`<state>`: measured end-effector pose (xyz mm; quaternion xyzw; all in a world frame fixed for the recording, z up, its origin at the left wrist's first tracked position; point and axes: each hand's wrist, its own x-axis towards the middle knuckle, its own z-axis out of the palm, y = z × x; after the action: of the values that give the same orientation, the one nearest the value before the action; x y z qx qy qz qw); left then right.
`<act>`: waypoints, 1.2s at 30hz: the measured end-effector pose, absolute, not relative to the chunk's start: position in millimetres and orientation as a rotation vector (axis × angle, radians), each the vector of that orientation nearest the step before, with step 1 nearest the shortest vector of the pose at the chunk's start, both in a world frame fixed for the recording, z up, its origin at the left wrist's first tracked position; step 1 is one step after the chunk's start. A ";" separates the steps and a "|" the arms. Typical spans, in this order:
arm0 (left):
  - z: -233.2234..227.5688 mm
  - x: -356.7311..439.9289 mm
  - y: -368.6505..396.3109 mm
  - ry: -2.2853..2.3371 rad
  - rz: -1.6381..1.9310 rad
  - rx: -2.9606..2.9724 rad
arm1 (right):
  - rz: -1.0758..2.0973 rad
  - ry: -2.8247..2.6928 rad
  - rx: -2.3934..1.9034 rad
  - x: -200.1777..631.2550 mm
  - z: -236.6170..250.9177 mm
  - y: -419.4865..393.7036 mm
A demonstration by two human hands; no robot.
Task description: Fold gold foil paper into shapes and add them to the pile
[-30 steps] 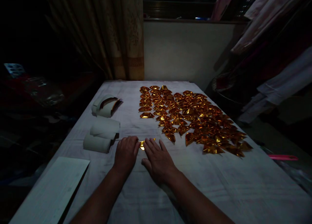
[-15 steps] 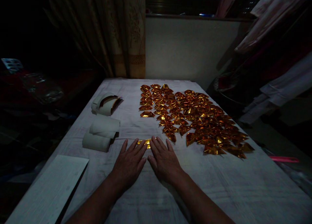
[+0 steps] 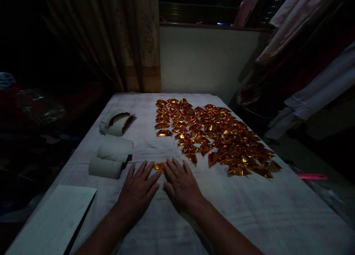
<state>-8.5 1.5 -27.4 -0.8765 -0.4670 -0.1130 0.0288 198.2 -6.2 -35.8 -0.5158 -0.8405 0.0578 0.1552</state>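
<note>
A small folded piece of gold foil paper [image 3: 159,167] lies on the white table cover in front of me, between my two hands. My left hand [image 3: 138,190] rests flat with its fingers spread, a fingertip at the foil's left end. On the other side my right hand [image 3: 181,184] lies flat too, its fingers stretched out over the right end, so that part is hidden. Neither hand grasps anything. Farther back and to the right spread many shiny folded gold foil pieces [image 3: 212,128], in rows at the left and heaped closer together at the right.
Curved grey-white card sheets [image 3: 115,147] lie at the left, with more curled pieces [image 3: 116,122] behind. A flat pale board [image 3: 55,216] sits at the near left. A curtain [image 3: 138,44] and wall [image 3: 199,59] stand behind; clothes [image 3: 318,85] hang at the right.
My left hand has slid a little to the left, opening a wider gap between the hands and showing more of the foil. The whole view has shifted slightly.
</note>
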 end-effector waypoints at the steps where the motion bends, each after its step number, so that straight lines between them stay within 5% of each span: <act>1: -26.5 -8.0 1.6 -1.439 -0.345 -2.704 | 0.188 -2.425 -1.464 196.7 -35.5 -5.3; 26: -11.5 15.6 26.4 -1.871 -0.559 -2.693 | 0.154 -2.104 -1.487 208.9 -40.2 -8.1; 36: 4.9 9.6 48.4 -1.605 -0.625 -2.643 | 0.694 -1.593 -1.509 198.0 -18.4 45.3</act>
<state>9.6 48.4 4.9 -0.8377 -0.5089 -0.1981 -0.0064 198.0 45.3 -18.4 -0.5988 -0.6319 0.2752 0.4079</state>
